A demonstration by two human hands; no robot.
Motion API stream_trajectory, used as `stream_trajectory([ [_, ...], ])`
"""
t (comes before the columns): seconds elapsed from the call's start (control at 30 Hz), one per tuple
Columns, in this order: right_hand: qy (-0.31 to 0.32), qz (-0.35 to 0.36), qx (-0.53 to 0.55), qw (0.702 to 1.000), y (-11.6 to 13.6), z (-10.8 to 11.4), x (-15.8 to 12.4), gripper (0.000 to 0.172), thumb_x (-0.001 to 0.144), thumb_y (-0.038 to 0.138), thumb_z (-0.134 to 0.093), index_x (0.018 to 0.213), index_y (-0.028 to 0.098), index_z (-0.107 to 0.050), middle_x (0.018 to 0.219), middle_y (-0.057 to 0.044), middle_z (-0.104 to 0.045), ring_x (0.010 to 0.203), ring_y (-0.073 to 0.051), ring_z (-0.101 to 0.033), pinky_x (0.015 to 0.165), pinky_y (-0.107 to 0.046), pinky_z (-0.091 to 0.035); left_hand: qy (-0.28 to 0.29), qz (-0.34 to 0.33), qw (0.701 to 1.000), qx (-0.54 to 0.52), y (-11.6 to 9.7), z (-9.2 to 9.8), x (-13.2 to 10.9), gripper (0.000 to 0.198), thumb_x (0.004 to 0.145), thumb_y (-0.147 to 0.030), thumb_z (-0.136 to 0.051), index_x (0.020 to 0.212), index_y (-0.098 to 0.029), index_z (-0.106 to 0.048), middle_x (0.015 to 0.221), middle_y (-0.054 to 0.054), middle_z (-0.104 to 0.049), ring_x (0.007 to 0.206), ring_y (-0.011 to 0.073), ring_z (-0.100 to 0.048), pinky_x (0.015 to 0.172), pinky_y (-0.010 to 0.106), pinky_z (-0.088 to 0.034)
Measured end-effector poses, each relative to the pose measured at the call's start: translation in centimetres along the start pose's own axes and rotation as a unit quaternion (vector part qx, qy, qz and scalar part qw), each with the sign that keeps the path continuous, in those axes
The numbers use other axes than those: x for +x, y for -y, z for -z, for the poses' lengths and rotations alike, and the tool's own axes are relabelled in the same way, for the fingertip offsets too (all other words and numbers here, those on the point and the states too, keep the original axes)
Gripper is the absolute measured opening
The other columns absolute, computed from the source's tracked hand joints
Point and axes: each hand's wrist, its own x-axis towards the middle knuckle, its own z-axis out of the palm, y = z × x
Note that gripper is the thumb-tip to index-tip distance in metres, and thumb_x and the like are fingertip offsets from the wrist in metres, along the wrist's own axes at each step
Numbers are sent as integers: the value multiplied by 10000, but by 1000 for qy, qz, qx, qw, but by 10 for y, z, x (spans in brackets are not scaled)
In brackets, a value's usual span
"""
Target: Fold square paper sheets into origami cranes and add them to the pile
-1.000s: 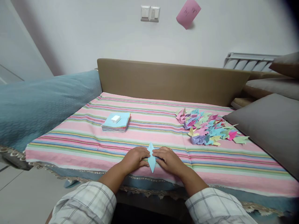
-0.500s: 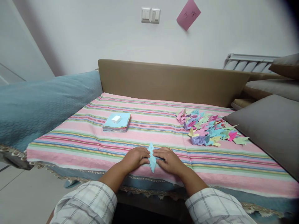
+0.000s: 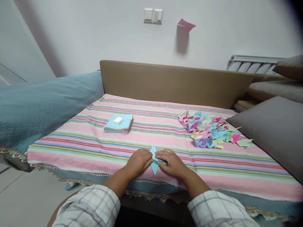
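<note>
A light-blue folded origami paper (image 3: 155, 170), a narrow diamond with pointed ends, lies on the striped cloth (image 3: 153, 116) at its front edge. My left hand (image 3: 139, 161) grips its left side, with thumb and fingers pinched at a lifted flap near the middle. From the right, my right hand (image 3: 170, 162) holds the paper's other edge, fingers curled and the thumb lower down. Part of the paper is hidden under the fingertips of both hands.
Back left stands a stack of square coloured paper (image 3: 110, 125) with a small white block (image 3: 118, 120) on top. Many folded paper cranes (image 3: 210, 130) are heaped at right, beside a grey cushion (image 3: 272, 126). A brown backrest (image 3: 175, 83) rises behind, and a pink note (image 3: 187, 24) hangs on the wall.
My left thumb and fingers have shifted inward over the paper, and a flap at its middle is now raised. My right hand stays nearly still. The pink wall note has swung upward.
</note>
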Motion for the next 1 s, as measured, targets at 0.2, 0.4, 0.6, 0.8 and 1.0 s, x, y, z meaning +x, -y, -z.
stream_trajectory([
  [0.2, -2, -1, -2, 1000, 0, 0, 0, 327, 775, 251, -595, 1100, 230, -628, 1138, -48, -652, 1043, -196, -564, 923, -373, -409, -11, 7, 1000, -7, -1, 1, 0, 181, 900, -270, -437, 884, -193, -600, 886, 59, -657, 911, 182, -602, 844, 336, -470],
  [0.4, -3, -2, -4, 1000, 1, 0, 1, 288, 788, 259, -591, 1071, 226, -633, 1129, -63, -654, 1045, -200, -565, 914, -379, -408, -9, -10, 1000, -13, -2, 5, 0, 171, 883, -246, -457, 903, -192, -619, 915, 60, -680, 946, 191, -611, 879, 364, -475],
  [0.6, -2, -6, 0, 1000, 2, 0, 1, 224, 801, 254, -584, 1017, 224, -639, 1124, -58, -654, 1036, -196, -561, 913, -378, -402, -8, -23, 1000, -15, -3, 8, -1, 158, 851, -209, -483, 821, -188, -637, 958, 57, -689, 965, 193, -613, 913, 373, -466],
  [0.8, -7, -7, -27, 1000, 4, -1, 0, 199, 801, 248, -576, 988, 223, -640, 1116, -59, -653, 1016, -200, -556, 886, -377, -412, -7, 3, 999, -45, -4, 7, -3, 134, 764, -156, -522, 845, -201, -619, 960, 55, -673, 987, 203, -591, 899, 375, -464],
  [1.0, -11, -22, -30, 999, 7, -3, 1, 213, 796, 207, -569, 1000, 216, -629, 1109, -56, -653, 1007, -210, -552, 875, -384, -409, -36, 35, 997, -54, -4, 3, -2, 226, 724, -182, -566, 940, -196, -629, 978, 67, -654, 948, 212, -575, 858, 367, -475],
])
